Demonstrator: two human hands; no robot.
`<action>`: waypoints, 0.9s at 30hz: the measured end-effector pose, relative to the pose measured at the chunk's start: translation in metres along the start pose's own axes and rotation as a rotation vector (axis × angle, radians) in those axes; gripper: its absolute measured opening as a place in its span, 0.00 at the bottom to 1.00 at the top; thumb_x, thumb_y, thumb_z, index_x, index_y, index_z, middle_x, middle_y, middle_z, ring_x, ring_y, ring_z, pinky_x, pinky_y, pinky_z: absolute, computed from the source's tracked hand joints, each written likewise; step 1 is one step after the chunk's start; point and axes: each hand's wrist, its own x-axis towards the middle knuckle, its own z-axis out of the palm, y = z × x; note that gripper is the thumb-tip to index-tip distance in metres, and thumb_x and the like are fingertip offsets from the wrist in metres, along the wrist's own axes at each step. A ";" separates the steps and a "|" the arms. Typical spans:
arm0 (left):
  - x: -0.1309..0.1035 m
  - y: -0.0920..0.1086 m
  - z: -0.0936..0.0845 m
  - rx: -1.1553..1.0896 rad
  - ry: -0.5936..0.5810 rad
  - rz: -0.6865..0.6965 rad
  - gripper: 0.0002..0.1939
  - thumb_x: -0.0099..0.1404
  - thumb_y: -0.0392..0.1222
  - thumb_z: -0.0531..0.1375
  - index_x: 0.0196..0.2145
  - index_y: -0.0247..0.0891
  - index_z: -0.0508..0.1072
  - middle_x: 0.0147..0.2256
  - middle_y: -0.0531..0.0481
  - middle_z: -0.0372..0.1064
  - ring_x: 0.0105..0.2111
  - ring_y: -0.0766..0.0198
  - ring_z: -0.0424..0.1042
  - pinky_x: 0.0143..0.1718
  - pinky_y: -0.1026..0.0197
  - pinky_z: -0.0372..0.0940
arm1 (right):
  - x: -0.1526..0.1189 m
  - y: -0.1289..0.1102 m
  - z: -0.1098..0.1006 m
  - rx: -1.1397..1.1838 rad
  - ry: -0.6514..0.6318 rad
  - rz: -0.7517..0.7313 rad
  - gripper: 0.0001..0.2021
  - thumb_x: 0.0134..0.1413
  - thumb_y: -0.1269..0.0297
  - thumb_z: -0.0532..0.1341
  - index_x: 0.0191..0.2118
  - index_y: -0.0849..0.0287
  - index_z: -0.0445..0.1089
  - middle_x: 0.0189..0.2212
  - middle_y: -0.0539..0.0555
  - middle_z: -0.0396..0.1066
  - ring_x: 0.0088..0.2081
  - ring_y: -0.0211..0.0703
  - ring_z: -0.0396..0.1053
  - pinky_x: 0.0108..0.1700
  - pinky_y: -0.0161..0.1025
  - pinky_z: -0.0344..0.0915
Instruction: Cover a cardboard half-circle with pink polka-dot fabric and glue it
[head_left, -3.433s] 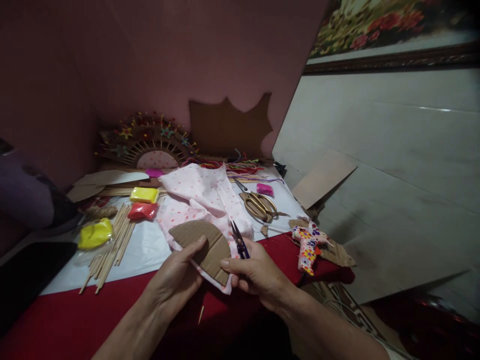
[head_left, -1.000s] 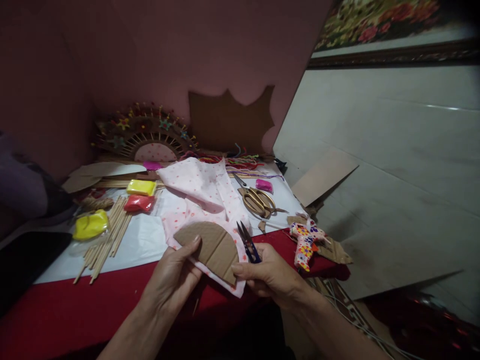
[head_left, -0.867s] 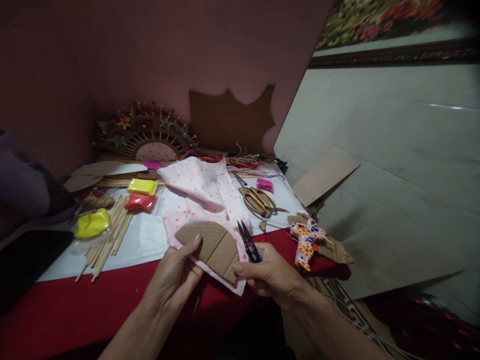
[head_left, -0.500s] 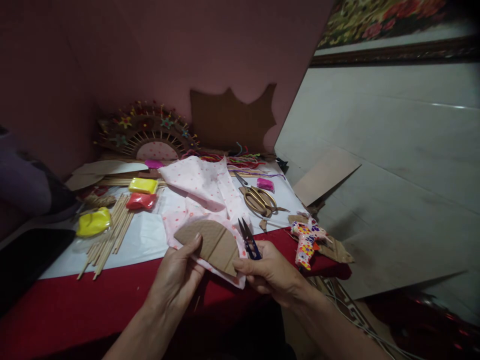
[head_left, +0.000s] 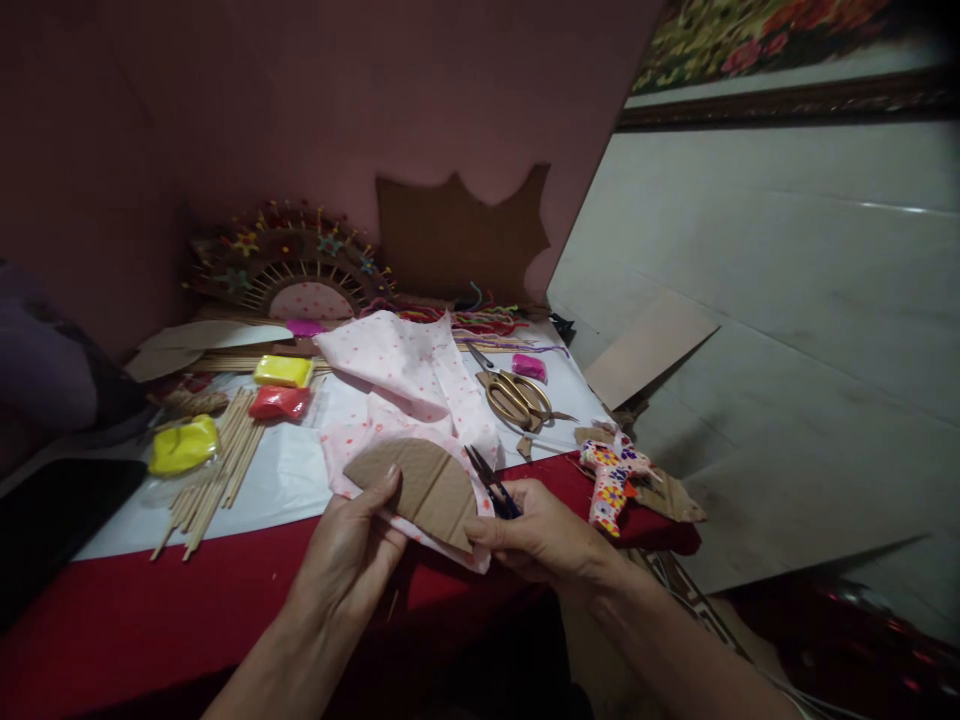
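A brown cardboard half-disc [head_left: 416,485] lies against pink dotted fabric [head_left: 409,375], which shows around its edge and spreads back over the table. My left hand [head_left: 360,530] pinches the left part of the cardboard, thumb on top and fingers beneath the cloth. With thumb and fingers, my right hand [head_left: 536,530] grips the cardboard's right corner together with the fabric. The same hand also carries dark blue thread snips [head_left: 495,485], their blades pointing up and away over the cloth. Some of my right fingers are hidden beneath the fabric.
Gold-handled scissors [head_left: 517,395] lie beyond my right hand. A flower-patterned glue gun [head_left: 613,480] rests at the table's right corner. Wooden sticks [head_left: 214,470] and yellow clay packs [head_left: 184,445] lie left. A decorated cardboard fan [head_left: 289,270] leans on the wall.
The snips have tilted left, their tips now nearer the cardboard's upper right edge. Both hands keep nearly the same hold on cardboard and fabric.
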 end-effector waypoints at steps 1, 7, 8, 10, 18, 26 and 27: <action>-0.001 0.001 0.001 0.002 -0.003 0.004 0.18 0.59 0.20 0.53 0.45 0.30 0.72 0.30 0.43 0.76 0.29 0.57 0.77 0.38 0.53 0.73 | 0.000 0.001 0.000 0.001 0.018 -0.006 0.19 0.37 0.52 0.69 0.27 0.62 0.65 0.13 0.42 0.60 0.12 0.23 0.40 0.14 0.30 0.32; -0.001 0.003 0.004 0.012 -0.018 -0.022 0.16 0.60 0.21 0.53 0.44 0.28 0.71 0.31 0.41 0.76 0.31 0.56 0.77 0.39 0.52 0.73 | -0.002 0.001 0.006 0.056 0.042 -0.075 0.20 0.38 0.52 0.69 0.31 0.63 0.66 0.18 0.45 0.65 0.14 0.25 0.50 0.13 0.28 0.37; -0.001 0.002 0.004 0.011 -0.017 -0.017 0.16 0.60 0.21 0.53 0.44 0.27 0.71 0.31 0.41 0.76 0.32 0.55 0.77 0.39 0.51 0.73 | -0.003 0.001 0.007 0.056 0.027 -0.071 0.20 0.38 0.52 0.69 0.32 0.63 0.67 0.19 0.47 0.67 0.14 0.25 0.52 0.13 0.28 0.37; 0.000 0.002 0.005 0.003 -0.007 -0.004 0.15 0.60 0.21 0.53 0.43 0.27 0.72 0.31 0.40 0.76 0.32 0.55 0.77 0.39 0.52 0.73 | -0.003 0.001 0.007 0.057 0.002 -0.069 0.21 0.38 0.53 0.70 0.33 0.64 0.68 0.22 0.51 0.71 0.14 0.25 0.53 0.13 0.27 0.40; -0.001 0.000 0.005 -0.002 0.014 0.020 0.16 0.60 0.20 0.53 0.43 0.29 0.72 0.31 0.43 0.76 0.32 0.58 0.77 0.39 0.54 0.73 | -0.002 0.007 0.004 0.021 0.016 -0.070 0.17 0.35 0.60 0.71 0.30 0.65 0.70 0.19 0.51 0.72 0.13 0.26 0.53 0.12 0.26 0.42; 0.001 -0.002 0.005 0.013 0.030 0.055 0.17 0.60 0.21 0.53 0.44 0.30 0.72 0.30 0.42 0.76 0.31 0.58 0.77 0.37 0.54 0.73 | -0.006 0.007 0.011 0.034 0.052 -0.107 0.15 0.34 0.63 0.71 0.28 0.65 0.69 0.18 0.50 0.71 0.13 0.27 0.54 0.13 0.26 0.44; 0.001 -0.002 0.005 0.010 0.034 0.056 0.17 0.60 0.20 0.53 0.44 0.30 0.72 0.30 0.42 0.76 0.31 0.59 0.77 0.37 0.54 0.73 | -0.006 0.007 0.011 0.036 0.055 -0.107 0.14 0.34 0.63 0.71 0.27 0.65 0.69 0.18 0.50 0.71 0.13 0.27 0.53 0.13 0.26 0.43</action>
